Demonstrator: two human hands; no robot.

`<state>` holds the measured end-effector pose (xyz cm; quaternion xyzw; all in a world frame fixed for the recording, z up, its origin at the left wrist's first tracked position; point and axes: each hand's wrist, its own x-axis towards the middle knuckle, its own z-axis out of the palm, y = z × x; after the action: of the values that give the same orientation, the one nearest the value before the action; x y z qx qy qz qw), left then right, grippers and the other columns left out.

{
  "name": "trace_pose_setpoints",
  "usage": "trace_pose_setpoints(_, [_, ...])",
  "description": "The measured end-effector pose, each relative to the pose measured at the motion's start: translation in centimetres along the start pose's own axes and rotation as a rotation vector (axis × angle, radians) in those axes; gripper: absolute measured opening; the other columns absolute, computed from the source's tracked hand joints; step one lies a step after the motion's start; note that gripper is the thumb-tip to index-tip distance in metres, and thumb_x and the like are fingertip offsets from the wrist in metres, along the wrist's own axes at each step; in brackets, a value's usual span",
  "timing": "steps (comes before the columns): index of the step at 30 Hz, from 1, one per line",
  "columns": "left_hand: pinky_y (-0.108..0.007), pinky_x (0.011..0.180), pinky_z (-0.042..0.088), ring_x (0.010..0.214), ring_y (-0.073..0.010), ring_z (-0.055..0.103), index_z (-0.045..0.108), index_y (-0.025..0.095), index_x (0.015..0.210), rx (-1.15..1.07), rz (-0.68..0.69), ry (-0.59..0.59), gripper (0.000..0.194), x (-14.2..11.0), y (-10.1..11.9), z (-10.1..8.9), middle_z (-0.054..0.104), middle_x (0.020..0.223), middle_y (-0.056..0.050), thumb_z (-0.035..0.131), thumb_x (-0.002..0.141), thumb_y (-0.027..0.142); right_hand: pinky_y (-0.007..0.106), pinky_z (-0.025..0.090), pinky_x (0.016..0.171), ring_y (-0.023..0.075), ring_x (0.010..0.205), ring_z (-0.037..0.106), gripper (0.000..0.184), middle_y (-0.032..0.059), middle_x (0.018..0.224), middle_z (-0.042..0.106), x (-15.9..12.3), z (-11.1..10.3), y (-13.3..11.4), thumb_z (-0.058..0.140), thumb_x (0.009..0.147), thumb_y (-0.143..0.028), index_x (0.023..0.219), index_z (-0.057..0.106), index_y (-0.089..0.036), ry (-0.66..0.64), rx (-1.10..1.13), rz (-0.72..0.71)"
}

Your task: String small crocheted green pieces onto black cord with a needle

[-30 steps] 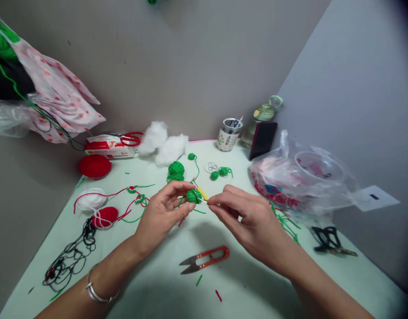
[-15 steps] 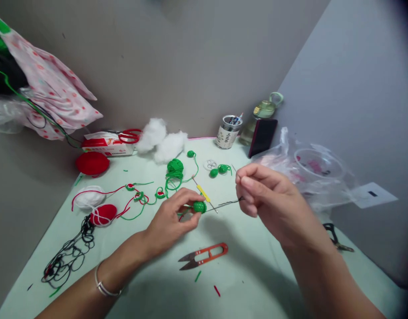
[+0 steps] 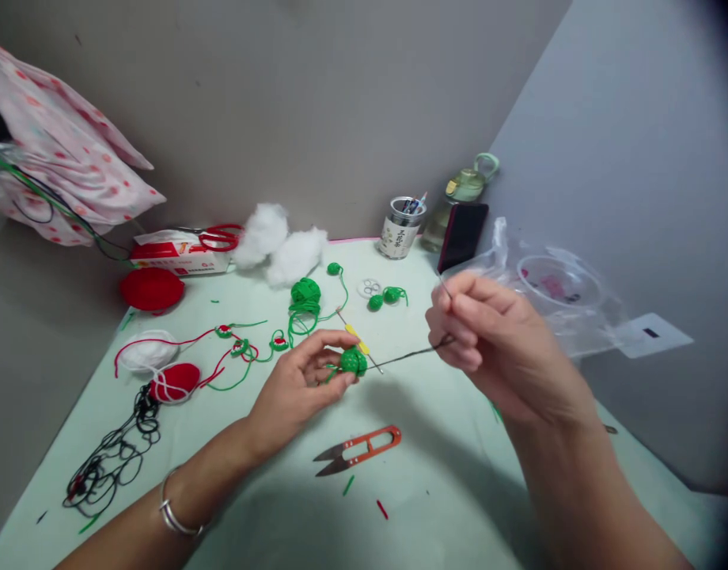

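My left hand pinches a small green crocheted ball between thumb and fingers. A black thread runs taut from that ball to my right hand. Between the right thumb and forefinger is a thin needle, its tip pointing up and left. The other right fingers are curled where the thread reaches them. Just behind the ball lies a yellow-handled crochet hook, partly covered by it. Orange thread snips rest on the table below my left hand.
Green yarn, white stuffing, small crocheted pieces and tangled black yarn lie at the back and left. A pen tin, a phone and a plastic bag stand back right. Red-handled scissors top a box.
My right hand has moved slightly right, away from the ball, and the black thread now stretches straighter. The left hand keeps hold of the ball. The whole view has shifted a little.
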<state>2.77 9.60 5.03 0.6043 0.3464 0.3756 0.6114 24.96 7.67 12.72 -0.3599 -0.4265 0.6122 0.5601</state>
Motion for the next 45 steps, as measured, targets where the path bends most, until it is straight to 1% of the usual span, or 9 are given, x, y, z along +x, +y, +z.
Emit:
trace_pose_setpoints(2, [-0.030, 0.084, 0.053, 0.096, -0.0172, 0.062, 0.064, 0.024, 0.109, -0.107, -0.029, 0.050, 0.029, 0.2, 0.1, -0.4, 0.062, 0.110, -0.005, 0.073, 0.082, 0.022, 0.017, 0.029, 0.043, 0.0041, 0.047, 0.037, 0.014, -0.0045, 0.059, 0.051, -0.7, 0.3, -0.1, 0.075, 0.085, -0.033, 0.081, 0.070, -0.020, -0.075, -0.133, -0.024])
trace_pose_setpoints(4, [-0.028, 0.086, 0.052, 0.098, -0.0164, 0.061, 0.064, 0.024, 0.107, -0.135, -0.008, 0.070, 0.027, 0.3, 0.2, -0.8, 0.062, 0.109, -0.003, 0.075, 0.082, 0.023, 0.019, 0.031, 0.045, 0.0056, 0.050, 0.041, 0.014, -0.0033, 0.062, 0.055, -1.1, 0.8, 0.2, 0.074, 0.086, -0.033, 0.081, 0.071, -0.021, -0.112, -0.332, -0.043])
trace_pose_setpoints(8, [-0.026, 0.088, 0.050, 0.100, -0.0151, 0.061, 0.065, 0.026, 0.107, -0.122, 0.034, 0.070, 0.025, 0.3, 0.3, -1.1, 0.062, 0.107, -0.001, 0.075, 0.084, 0.023, 0.022, 0.036, 0.053, 0.0090, 0.061, 0.049, 0.016, -0.0007, 0.070, 0.061, -1.5, 2.1, 1.1, 0.065, 0.092, -0.027, 0.079, 0.069, -0.019, -0.098, -0.758, -0.085])
trace_pose_setpoints(11, [-0.025, 0.089, 0.049, 0.101, -0.0146, 0.061, 0.065, 0.027, 0.107, -0.131, 0.048, 0.072, 0.024, 0.2, 0.4, -1.2, 0.062, 0.107, 0.000, 0.075, 0.085, 0.023, 0.024, 0.038, 0.058, 0.0110, 0.066, 0.052, 0.016, 0.0002, 0.075, 0.064, -1.6, 2.6, 1.8, 0.059, 0.095, -0.023, 0.082, 0.067, -0.019, -0.104, -0.934, -0.134])
trace_pose_setpoints(14, [-0.025, 0.091, 0.049, 0.102, -0.0144, 0.061, 0.065, 0.027, 0.106, -0.142, 0.046, 0.078, 0.024, 0.3, 0.4, -1.3, 0.063, 0.107, 0.000, 0.074, 0.085, 0.022, 0.026, 0.038, 0.059, 0.0119, 0.066, 0.054, 0.016, 0.0005, 0.076, 0.065, -1.5, 2.6, 2.1, 0.056, 0.096, -0.024, 0.083, 0.066, -0.020, -0.117, -1.021, -0.160])
trace_pose_setpoints(30, [-0.024, 0.084, 0.050, 0.098, -0.0149, 0.061, 0.067, 0.024, 0.104, -0.092, 0.047, 0.087, 0.022, 0.2, 0.8, -1.0, 0.063, 0.100, -0.001, 0.075, 0.084, 0.021, 0.026, 0.035, 0.059, 0.0119, 0.064, 0.051, 0.017, -0.0008, 0.072, 0.063, -1.4, 2.4, 2.6, 0.054, 0.096, -0.023, 0.083, 0.064, -0.020, -0.144, -1.102, -0.110])
trace_pose_setpoints(33, [-0.026, 0.086, 0.050, 0.098, -0.0152, 0.062, 0.067, 0.023, 0.104, -0.122, 0.046, 0.088, 0.023, 0.2, 0.7, -1.0, 0.064, 0.100, -0.001, 0.076, 0.083, 0.022, 0.026, 0.035, 0.058, 0.0119, 0.062, 0.050, 0.017, -0.0012, 0.069, 0.060, -1.3, 2.5, 2.9, 0.054, 0.097, -0.025, 0.083, 0.063, -0.020, -0.128, -1.068, -0.100])
trace_pose_setpoints(39, [-0.028, 0.087, 0.051, 0.095, -0.0151, 0.063, 0.065, 0.023, 0.100, -0.301, 0.022, 0.110, 0.023, 0.2, 0.5, -0.7, 0.066, 0.098, -0.001, 0.078, 0.081, 0.021, 0.024, 0.034, 0.057, 0.0106, 0.059, 0.045, 0.018, -0.0032, 0.064, 0.053, -0.8, 3.0, 3.4, 0.054, 0.097, -0.025, 0.081, 0.060, -0.019, -0.131, -0.931, -0.070])
trace_pose_setpoints(45, [-0.028, 0.083, 0.051, 0.090, -0.0149, 0.065, 0.066, 0.021, 0.097, -0.314, 0.052, 0.139, 0.022, 0.2, 0.6, -0.3, 0.069, 0.094, -0.001, 0.079, 0.079, 0.020, 0.024, 0.033, 0.057, 0.0106, 0.060, 0.043, 0.018, -0.0031, 0.066, 0.052, -0.7, 3.2, 4.0, 0.054, 0.096, -0.024, 0.080, 0.059, -0.019, -0.101, -0.855, -0.082])
